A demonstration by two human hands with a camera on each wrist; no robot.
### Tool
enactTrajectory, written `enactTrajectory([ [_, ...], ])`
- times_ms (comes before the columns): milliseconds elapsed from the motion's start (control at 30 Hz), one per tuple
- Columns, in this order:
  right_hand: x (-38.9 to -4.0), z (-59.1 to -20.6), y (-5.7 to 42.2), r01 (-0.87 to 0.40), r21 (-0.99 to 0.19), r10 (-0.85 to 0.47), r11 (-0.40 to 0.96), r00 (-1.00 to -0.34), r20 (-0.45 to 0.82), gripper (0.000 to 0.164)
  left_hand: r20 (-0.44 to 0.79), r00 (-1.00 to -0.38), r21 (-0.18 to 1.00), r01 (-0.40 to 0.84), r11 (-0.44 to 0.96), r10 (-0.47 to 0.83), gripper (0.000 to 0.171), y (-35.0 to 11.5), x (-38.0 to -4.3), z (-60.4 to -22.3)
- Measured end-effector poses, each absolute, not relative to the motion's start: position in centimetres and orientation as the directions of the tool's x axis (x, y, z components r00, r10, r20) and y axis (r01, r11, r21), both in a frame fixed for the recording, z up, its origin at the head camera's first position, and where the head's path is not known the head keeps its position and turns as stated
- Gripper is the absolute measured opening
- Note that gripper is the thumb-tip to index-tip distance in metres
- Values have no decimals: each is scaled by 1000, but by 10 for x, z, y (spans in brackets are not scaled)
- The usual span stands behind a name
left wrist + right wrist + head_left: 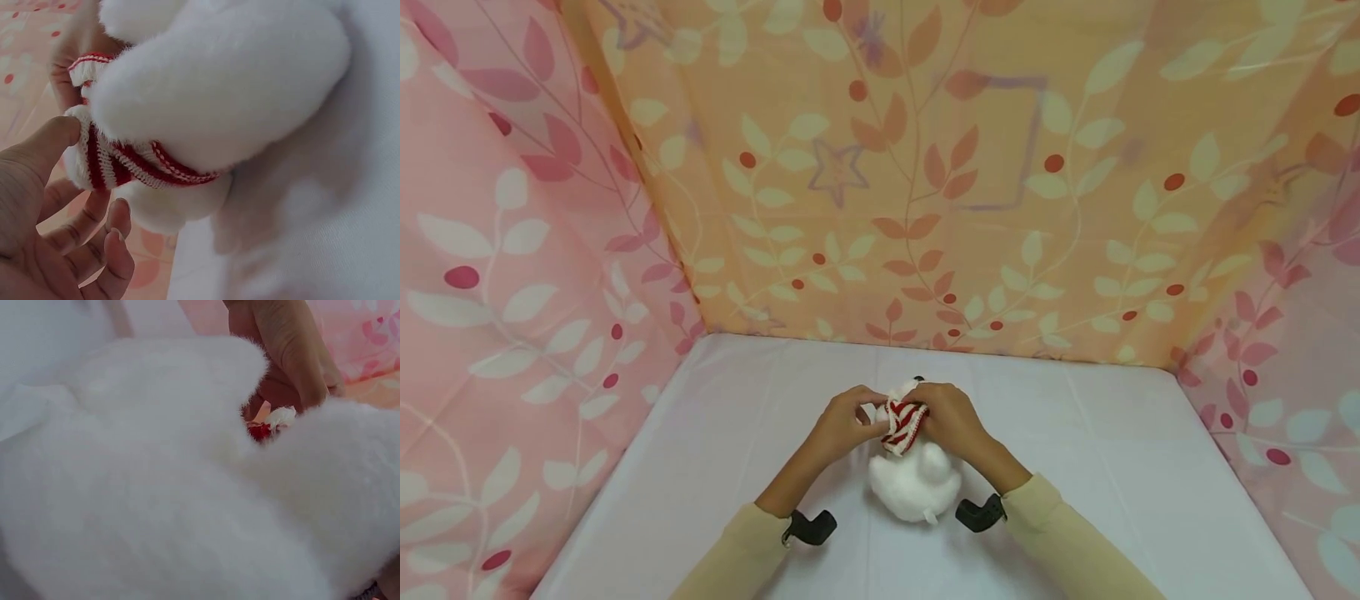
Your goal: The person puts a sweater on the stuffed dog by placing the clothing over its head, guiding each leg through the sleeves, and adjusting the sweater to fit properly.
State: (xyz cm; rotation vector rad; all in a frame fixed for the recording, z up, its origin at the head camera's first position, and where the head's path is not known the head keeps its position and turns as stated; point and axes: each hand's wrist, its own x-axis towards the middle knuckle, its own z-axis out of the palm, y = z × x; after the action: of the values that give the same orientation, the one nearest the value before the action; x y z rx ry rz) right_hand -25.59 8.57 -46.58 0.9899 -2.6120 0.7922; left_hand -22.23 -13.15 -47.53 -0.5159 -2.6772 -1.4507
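A white plush toy (910, 490) stands on the white tabletop, its back and a small tail toward me. Around its neck is a red-and-white striped knitted scarf (904, 427). My left hand (847, 423) pinches the scarf's edge between thumb and fingers; the left wrist view shows the thumb on the ribbed scarf (103, 164). On the other side, my right hand (953, 418) grips the scarf near the toy's head, its fingertips partly hidden. White fur fills most of the right wrist view, leaving a small bit of red-and-white scarf (259, 430) visible beside the left hand (284, 353).
The white tabletop (737, 417) extends around the toy. Behind it hangs an orange leaf-patterned curtain (910, 250), with pink leaf-patterned curtains (535, 333) at both sides. Black wrist cameras (812, 527) sit below each wrist, close to the toy.
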Motion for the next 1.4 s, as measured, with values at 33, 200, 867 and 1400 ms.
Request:
enactTrajectory([
  [33, -256, -466, 85, -674, -398, -538, 623, -738, 407, 17, 195, -945, 808, 307, 502, 264, 35, -131, -223, -475],
  [200, -257, -467, 82, -670, -365, -515, 646, -736, 440, 15, 184, -941, 833, 303, 464, 284, 35, -130, -225, -476],
  [867, -251, -465, 87, -719, -348, -535, 602, -686, 493, 32, 133, -943, 859, 263, 439, 303, 31, -139, -225, -482],
  [1400, -245, -459, 115, -825, -175, -651, 537, -537, 536, 40, 220, -957, 929, 265, 258, 191, 26, -146, -214, -480],
])
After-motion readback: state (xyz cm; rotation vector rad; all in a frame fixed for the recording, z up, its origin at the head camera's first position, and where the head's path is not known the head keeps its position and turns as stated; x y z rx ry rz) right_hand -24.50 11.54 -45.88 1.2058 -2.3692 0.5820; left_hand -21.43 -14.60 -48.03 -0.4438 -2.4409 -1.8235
